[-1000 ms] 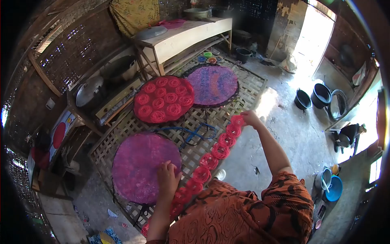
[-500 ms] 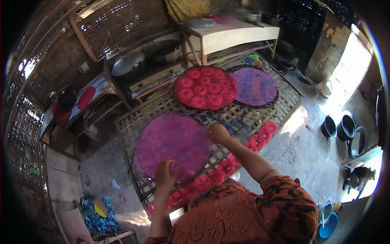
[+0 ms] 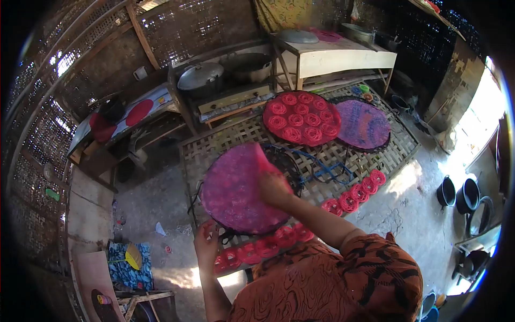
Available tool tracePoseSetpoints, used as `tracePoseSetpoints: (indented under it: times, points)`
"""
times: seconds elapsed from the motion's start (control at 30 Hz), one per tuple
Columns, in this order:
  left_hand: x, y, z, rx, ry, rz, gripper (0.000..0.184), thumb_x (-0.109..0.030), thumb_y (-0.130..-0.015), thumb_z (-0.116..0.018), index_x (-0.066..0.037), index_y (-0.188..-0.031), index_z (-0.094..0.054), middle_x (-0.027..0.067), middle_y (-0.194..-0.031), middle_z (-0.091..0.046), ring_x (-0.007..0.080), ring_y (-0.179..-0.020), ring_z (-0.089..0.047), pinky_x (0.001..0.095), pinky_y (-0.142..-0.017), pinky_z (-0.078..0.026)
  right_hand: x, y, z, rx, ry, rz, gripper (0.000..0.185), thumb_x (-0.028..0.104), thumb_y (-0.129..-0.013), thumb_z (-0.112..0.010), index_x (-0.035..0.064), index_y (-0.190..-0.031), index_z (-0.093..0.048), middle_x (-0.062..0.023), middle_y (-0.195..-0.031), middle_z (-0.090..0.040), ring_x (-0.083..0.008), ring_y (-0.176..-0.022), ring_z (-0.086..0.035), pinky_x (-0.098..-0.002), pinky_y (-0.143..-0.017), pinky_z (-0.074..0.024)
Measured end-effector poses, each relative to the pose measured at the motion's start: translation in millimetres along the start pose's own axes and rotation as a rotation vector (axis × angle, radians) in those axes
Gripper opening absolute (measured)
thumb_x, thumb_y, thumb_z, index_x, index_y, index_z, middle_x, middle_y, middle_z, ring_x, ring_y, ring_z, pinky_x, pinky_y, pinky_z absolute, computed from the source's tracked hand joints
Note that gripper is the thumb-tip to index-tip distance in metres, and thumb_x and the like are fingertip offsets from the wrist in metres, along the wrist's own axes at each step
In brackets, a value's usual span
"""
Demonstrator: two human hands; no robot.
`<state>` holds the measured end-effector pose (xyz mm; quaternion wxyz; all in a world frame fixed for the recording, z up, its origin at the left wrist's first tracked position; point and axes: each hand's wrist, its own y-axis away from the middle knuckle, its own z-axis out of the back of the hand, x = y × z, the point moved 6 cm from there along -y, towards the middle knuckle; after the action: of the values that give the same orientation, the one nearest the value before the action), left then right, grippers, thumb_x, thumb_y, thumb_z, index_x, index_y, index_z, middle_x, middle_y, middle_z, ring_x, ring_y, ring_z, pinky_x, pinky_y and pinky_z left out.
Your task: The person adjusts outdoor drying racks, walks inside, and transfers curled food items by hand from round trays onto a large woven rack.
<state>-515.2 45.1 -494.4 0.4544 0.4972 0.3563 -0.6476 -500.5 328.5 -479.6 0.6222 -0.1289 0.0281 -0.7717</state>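
A round pink-purple cloth or sheet [image 3: 233, 188] covers most of a round frame with a dark rim [image 3: 294, 161] on a woven bamboo platform. My right hand [image 3: 274, 189] is closed on the sheet's right edge, which is lifted and folded inward, showing a brighter red-pink side. My left hand [image 3: 206, 244] is just beyond the frame's near-left rim, its fingers loosely bent and apart, with nothing visible in them. Red stringy coils [image 3: 268, 244] lie in a row along the platform's near edge, partly hidden by my right arm.
On the platform [image 3: 214, 137], a red disc with several coils [image 3: 302, 119] overlaps a purple disc [image 3: 365, 124]. Blue cord [image 3: 327, 170] lies beside the frame. Behind are a lidded pot [image 3: 200, 78] and a white-sided table [image 3: 343, 64]. Dark buckets [image 3: 468, 196] stand at right.
My right hand has pulled the sheet's right edge inward, baring part of the frame. My left hand has come off the sheet toward the near-left. The camera view has shifted.
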Motion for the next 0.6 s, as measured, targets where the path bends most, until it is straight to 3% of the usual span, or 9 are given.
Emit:
tracePoseSetpoints:
  times: [0.07,0.2,0.27,0.4,0.47,0.6]
  points:
    - [-9.0,6.9,8.9,-0.025,0.034,-0.003,0.029,-0.004,-0.087,-0.060,0.002,-0.114,-0.053,0.0123,-0.111,-0.060,0.0195,-0.107,-0.057,0.0314,-0.091,-0.044,-46.7,-1.1,-1.3,0.004,-0.125,-0.215,0.024,0.022,-0.076,-0.056,0.0053,-0.093,-0.060,-0.0179,-0.093,-0.063,-0.0393,-0.083,-0.062,-0.0480,-0.076,-0.0501]
    - [-10.3,15.7,15.6,-0.045,0.074,-0.011,0.030,0.000,-0.087,-0.054,0.000,-0.117,-0.052,0.0064,-0.105,-0.059,0.0139,-0.096,-0.057,0.0276,-0.088,-0.045,-69.7,-4.9,-4.0,0.127,-0.464,-0.139,0.021,0.022,-0.072,-0.059,0.0072,-0.087,-0.061,-0.0158,-0.094,-0.064,-0.0398,-0.084,-0.063,-0.0459,-0.079,-0.0505]
    - [-2.2,13.6,13.9,-0.022,0.060,-0.024,0.029,-0.002,-0.087,-0.055,0.000,-0.117,-0.052,0.0055,-0.103,-0.059,0.0133,-0.096,-0.057,0.0274,-0.088,-0.044,-58.6,-5.7,-3.6,0.170,-0.661,-0.017,0.021,0.023,-0.069,-0.061,0.0076,-0.083,-0.061,-0.0169,-0.102,-0.062,-0.0418,-0.099,-0.059,-0.0506,-0.089,-0.0457]
    - [-0.9,6.8,6.5,-0.004,0.011,-0.016,0.028,-0.003,-0.088,-0.058,0.001,-0.115,-0.053,0.0113,-0.110,-0.060,0.0172,-0.100,-0.058,0.0278,-0.087,-0.046,-38.8,0.1,-10.0,0.103,-0.435,0.098,0.019,0.026,-0.076,-0.061,0.0119,-0.088,-0.063,-0.0164,-0.106,-0.061,-0.0333,-0.110,-0.055,-0.0455,-0.101,-0.0390]
    - [-4.6,0.8,-2.2,0.039,0.067,0.009,0.028,-0.004,-0.088,-0.059,-0.001,-0.116,-0.054,0.0115,-0.109,-0.060,0.0161,-0.095,-0.059,0.0266,-0.085,-0.046,-25.6,9.1,3.9,-0.019,-0.244,0.078,0.024,0.026,-0.072,-0.060,0.0088,-0.089,-0.062,-0.0180,-0.123,-0.051,-0.0415,-0.126,-0.038,-0.0623,-0.101,-0.0280]
    - [-1.7,-12.8,-30.7,0.117,0.143,0.038,0.029,-0.004,-0.089,-0.057,-0.001,-0.118,-0.053,0.0061,-0.107,-0.059,0.0133,-0.104,-0.054,0.0271,-0.089,-0.044,4.2,26.0,11.5,0.010,-0.433,0.231,0.024,0.027,-0.073,-0.061,0.0101,-0.091,-0.064,-0.0164,-0.131,-0.046,-0.0384,-0.127,-0.038,-0.0618,-0.101,-0.0280]
